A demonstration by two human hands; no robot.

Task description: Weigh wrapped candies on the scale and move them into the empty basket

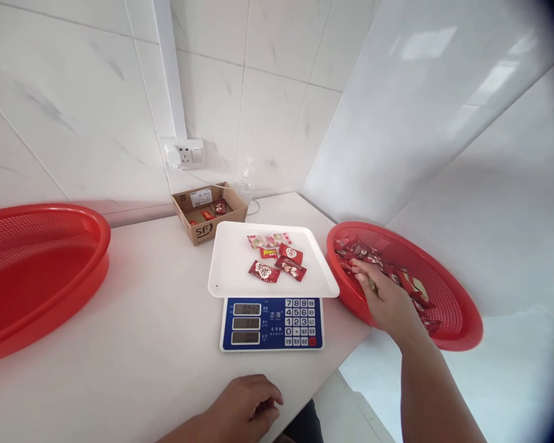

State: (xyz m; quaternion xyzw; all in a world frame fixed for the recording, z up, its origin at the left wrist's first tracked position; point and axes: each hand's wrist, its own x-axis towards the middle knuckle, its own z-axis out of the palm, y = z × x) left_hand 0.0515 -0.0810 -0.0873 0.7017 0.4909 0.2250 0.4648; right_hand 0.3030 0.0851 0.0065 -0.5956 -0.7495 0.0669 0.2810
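My right hand (382, 294) reaches into a red mesh basket (447, 289) at the table's right edge, its fingers curled among several red wrapped candies (367, 251); something small seems pinched in them, too small to name. My left hand (245, 409) rests on the table's near edge with its fingers loosely curled, holding nothing. Between the hands stands a blue digital scale (272, 323) with a white tray (231, 271) on top. Several wrapped candies (277, 258) lie on that tray.
A large red mesh basket (37, 271) sits at the left of the white table (143, 344). A small open cardboard box (210, 212) with a few packets stands by the tiled wall, near a wall socket (187, 154) and a clear bottle (245, 184).
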